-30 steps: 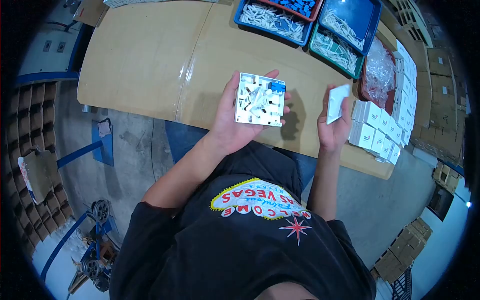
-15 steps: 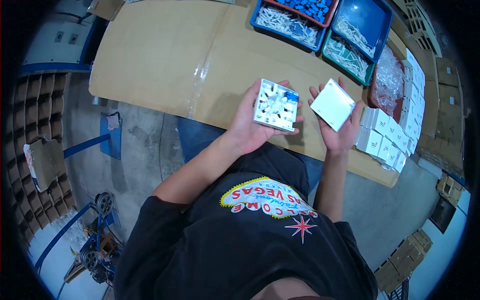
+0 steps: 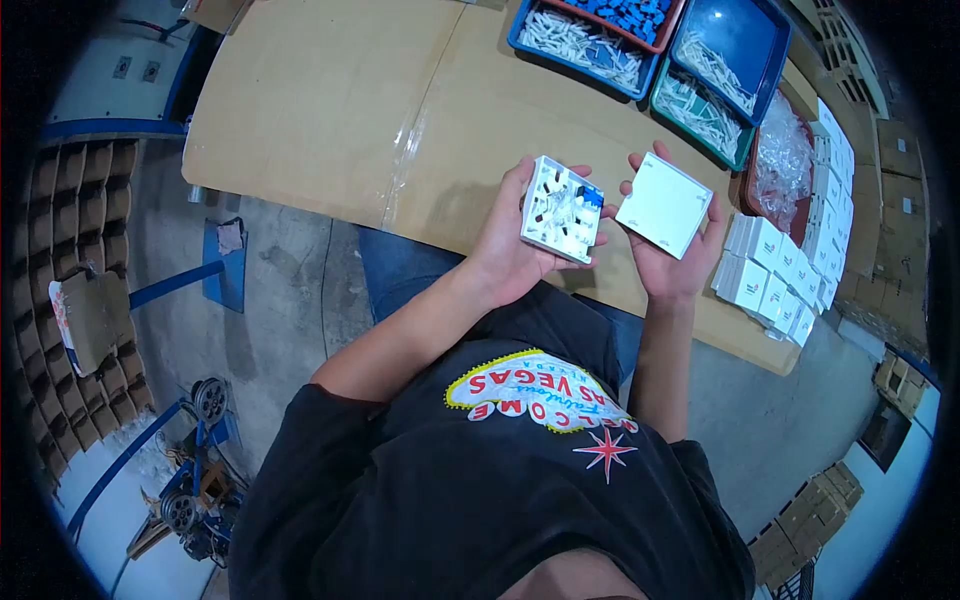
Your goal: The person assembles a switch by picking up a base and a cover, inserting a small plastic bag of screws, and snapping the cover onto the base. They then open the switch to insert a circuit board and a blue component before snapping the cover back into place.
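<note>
My left hand [image 3: 497, 240] holds a small square white box [image 3: 545, 243] from below, thumb along its left side and fingertips at its right. The open box shows white and dark small parts and a blue piece [image 3: 592, 197] in its upper right corner. On the palm of my right hand [image 3: 668, 272] rests a flat square white lid [image 3: 664, 205], its thumb and fingers around the edges. Lid and box are apart, side by side above the table's near edge.
A cardboard-covered table [image 3: 320, 110] lies ahead. At its back right stand a blue tray [image 3: 519, 42] of white pieces, a red tray [image 3: 672, 22] of blue pieces, a green tray [image 3: 655, 104] and a bin of clear plastic bags [image 3: 783, 160]. White boxes [image 3: 765, 265] are stacked at right.
The box in my left hand has shifted slightly right and tilted. The lid in my right hand has turned a little and moved slightly. Both stay held.
</note>
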### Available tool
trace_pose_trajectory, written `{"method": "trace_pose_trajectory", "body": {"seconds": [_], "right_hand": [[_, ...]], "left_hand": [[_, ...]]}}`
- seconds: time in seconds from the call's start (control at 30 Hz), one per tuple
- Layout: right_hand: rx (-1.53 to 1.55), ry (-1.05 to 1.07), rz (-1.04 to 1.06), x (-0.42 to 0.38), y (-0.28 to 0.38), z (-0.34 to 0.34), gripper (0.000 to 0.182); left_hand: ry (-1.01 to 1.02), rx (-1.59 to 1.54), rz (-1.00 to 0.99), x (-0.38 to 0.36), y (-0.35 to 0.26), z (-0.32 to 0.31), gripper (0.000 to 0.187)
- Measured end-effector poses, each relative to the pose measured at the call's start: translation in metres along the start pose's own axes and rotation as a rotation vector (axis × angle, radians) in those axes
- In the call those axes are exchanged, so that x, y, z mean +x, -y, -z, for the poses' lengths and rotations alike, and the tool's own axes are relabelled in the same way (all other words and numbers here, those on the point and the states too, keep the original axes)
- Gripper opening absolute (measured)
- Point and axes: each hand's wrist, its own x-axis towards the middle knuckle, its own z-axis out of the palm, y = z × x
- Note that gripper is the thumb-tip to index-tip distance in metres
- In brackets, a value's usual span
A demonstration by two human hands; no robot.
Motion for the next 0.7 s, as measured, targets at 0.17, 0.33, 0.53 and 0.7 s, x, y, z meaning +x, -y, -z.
{"method": "trace_pose_trajectory", "body": {"seconds": [0.17,0.33,0.53,0.7], "right_hand": [[-1.018,0.061,0.365,-0.009,-0.01,-0.02,0.089],[-1.59,0.255,0.585,-0.01,-0.021,-0.046,0.083],[-1.697,0.348,0.727,-0.008,-0.037,-0.035,0.078],[-1.713,0.328,0.776,-0.011,-0.041,-0.03,0.077]], "left_hand": [[0.002,0.042,0.001,-0.002,0.001,-0.005,0.079],[-0.12,0.099,-0.053,-0.004,0.004,-0.022,0.071],[-0.113,0.148,-0.092,-0.007,0.01,-0.02,0.07],[-0.072,0.165,-0.11,-0.008,0.013,-0.022,0.07]]}}
